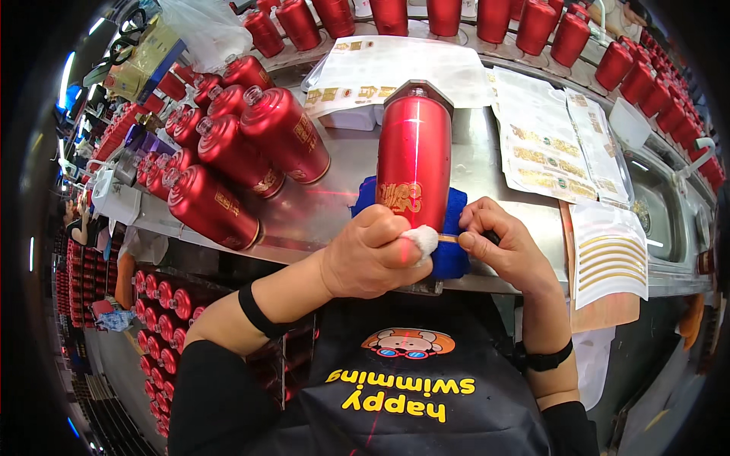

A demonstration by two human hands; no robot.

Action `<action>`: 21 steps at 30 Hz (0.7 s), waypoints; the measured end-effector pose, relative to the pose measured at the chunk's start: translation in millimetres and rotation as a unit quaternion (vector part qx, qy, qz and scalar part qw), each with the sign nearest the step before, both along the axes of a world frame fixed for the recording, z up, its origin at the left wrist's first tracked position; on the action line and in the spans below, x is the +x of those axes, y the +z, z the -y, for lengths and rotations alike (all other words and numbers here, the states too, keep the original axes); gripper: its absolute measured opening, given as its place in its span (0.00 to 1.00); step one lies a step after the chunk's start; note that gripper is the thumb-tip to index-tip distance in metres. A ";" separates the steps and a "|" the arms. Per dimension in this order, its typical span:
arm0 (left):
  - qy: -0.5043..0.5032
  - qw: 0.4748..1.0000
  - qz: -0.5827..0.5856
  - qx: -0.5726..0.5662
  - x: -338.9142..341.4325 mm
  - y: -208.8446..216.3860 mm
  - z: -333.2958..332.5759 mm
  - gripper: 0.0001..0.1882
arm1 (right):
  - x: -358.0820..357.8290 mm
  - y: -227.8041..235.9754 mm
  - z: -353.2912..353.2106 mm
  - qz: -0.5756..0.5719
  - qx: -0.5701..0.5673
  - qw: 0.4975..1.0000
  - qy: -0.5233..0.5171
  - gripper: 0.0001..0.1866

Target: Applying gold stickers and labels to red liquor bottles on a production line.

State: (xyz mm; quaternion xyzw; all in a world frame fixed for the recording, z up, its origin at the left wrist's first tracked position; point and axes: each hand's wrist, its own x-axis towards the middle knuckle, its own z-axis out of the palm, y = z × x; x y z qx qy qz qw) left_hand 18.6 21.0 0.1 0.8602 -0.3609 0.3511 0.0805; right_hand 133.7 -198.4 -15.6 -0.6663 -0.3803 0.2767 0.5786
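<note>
Bright tube lamps [67, 80] streak the far left of the workshop, and below them tall stacks of red bottles [84, 273] recede along the wall. Closer in, rows of upright red bottles with clear tops [163, 304] are packed together beneath the stainless-steel surface [477, 159]. On top, at its left end, stands a cluster of glossy red bottles with gold emblems [228, 140], with a crumpled clear plastic bag [201, 30] behind. From where I stand, the person's left hand [365, 254], a black band [258, 310] round its forearm, is closed in a loose fist on a soft white wad [420, 239], which meets the near end of a large metallic-red bottle with a gold emblem [414, 144]. That bottle is at the middle of the surface, lying tilted over a blue cloth [456, 258], its far end at a dark angular rest [417, 85]. Just right of it, the right hand [509, 247] pinches a narrow gold strip [447, 239] between thumb and forefinger, its other fingers curled; something dark shows by the palm, too small to make out. Farther right lie white sheets of gold decals [540, 144], then a white sheet with curved gold strips [608, 262] over a brown board [608, 313]. Beyond these, a steel sink [654, 201] is set near a long line of red bottles [646, 91] curving round the back.
</note>
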 end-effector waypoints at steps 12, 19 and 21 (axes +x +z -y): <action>0.024 0.998 0.014 -0.051 -4.8 -10.9 -4.7 0.12 | -2.5 0.8 -1.8 0.047 -0.006 0.999 0.001 0.13; 0.013 1.000 0.018 -0.019 -3.2 -14.5 -7.3 0.13 | -3.7 3.5 -4.0 0.043 0.009 0.999 -0.018 0.13; 0.028 0.998 0.020 -0.047 -8.4 -21.6 -8.6 0.14 | -3.6 4.1 -5.0 0.044 0.002 0.999 -0.016 0.13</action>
